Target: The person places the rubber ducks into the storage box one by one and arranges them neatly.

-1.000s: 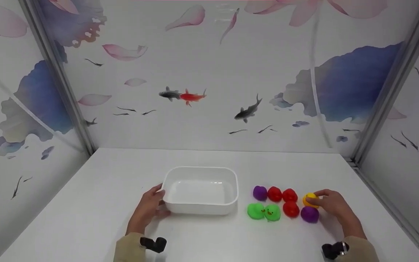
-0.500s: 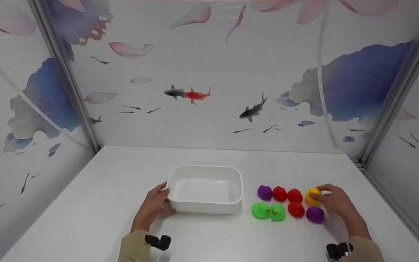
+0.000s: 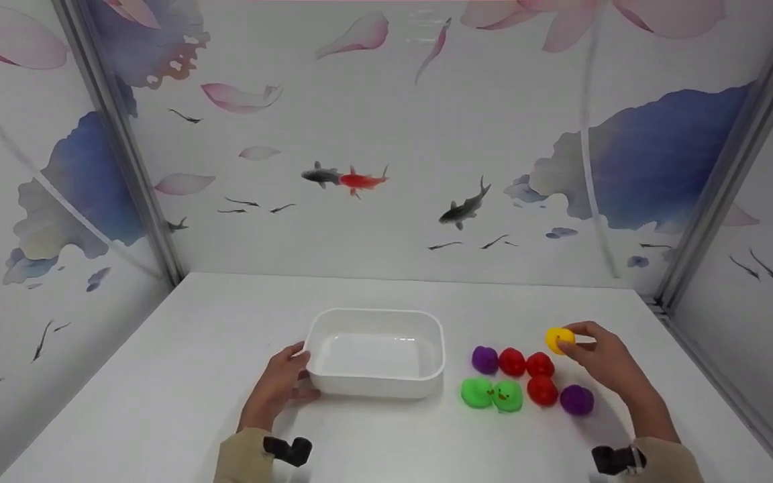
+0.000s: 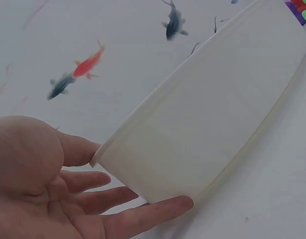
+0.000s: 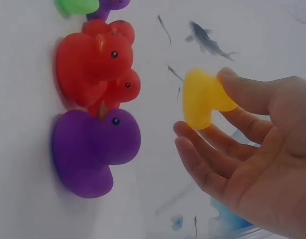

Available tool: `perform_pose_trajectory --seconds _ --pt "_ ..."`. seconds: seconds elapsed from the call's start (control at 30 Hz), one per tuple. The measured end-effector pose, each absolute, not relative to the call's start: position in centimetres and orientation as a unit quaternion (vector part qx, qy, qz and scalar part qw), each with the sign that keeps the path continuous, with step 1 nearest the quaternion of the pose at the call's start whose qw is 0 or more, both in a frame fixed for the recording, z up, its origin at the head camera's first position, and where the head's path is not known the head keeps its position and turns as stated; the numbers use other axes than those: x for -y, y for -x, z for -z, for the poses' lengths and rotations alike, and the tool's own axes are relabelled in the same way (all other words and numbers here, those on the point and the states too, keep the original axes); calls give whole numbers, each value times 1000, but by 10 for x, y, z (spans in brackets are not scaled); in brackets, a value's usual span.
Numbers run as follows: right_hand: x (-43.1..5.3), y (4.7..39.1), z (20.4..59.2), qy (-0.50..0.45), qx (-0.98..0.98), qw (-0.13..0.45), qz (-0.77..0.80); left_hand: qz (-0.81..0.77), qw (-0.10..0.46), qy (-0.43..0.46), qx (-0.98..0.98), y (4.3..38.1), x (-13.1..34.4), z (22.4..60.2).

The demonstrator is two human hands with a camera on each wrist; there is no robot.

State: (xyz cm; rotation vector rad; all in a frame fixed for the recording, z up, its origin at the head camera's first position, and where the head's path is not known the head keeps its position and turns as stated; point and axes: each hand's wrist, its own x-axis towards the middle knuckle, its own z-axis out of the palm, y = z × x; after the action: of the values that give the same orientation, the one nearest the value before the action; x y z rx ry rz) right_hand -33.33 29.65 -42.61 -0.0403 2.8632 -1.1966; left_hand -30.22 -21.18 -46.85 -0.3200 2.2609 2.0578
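My right hand (image 3: pixel 604 359) pinches a small yellow rubber duck (image 3: pixel 559 341) between thumb and fingers. In the right wrist view the yellow duck (image 5: pixel 200 97) is raised off the table, beside a purple duck (image 5: pixel 93 149) and red ducks (image 5: pixel 88 64) standing there. My left hand (image 3: pixel 280 382) holds the left end of a white plastic basin (image 3: pixel 376 386), which has nothing in it. The left wrist view shows the thumb at the basin's rim and the fingers (image 4: pixel 158 214) along its end wall and lower edge.
Right of the basin sit two green ducks (image 3: pixel 492 394), several red ducks (image 3: pixel 542 390), a purple duck (image 3: pixel 484 360) behind and another purple duck (image 3: pixel 576 400) nearest my right hand. White panels (image 3: pixel 373 248) printed with fish and petals enclose the white table (image 3: pixel 386 443).
My right hand has lifted the yellow duck from beside the front purple duck, up and slightly left. The left hand keeps its hold on the basin; the head view has shifted a little.
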Motion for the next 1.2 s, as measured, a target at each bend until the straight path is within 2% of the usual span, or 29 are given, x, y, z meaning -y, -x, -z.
perform_pose_trajectory --seconds 0.43,1.2 --pt "-261 334 412 61 -899 6 433 -675 41 100 -730 303 214 466" --pt "-172 365 373 101 -906 44 409 -677 26 97 -729 302 212 471"
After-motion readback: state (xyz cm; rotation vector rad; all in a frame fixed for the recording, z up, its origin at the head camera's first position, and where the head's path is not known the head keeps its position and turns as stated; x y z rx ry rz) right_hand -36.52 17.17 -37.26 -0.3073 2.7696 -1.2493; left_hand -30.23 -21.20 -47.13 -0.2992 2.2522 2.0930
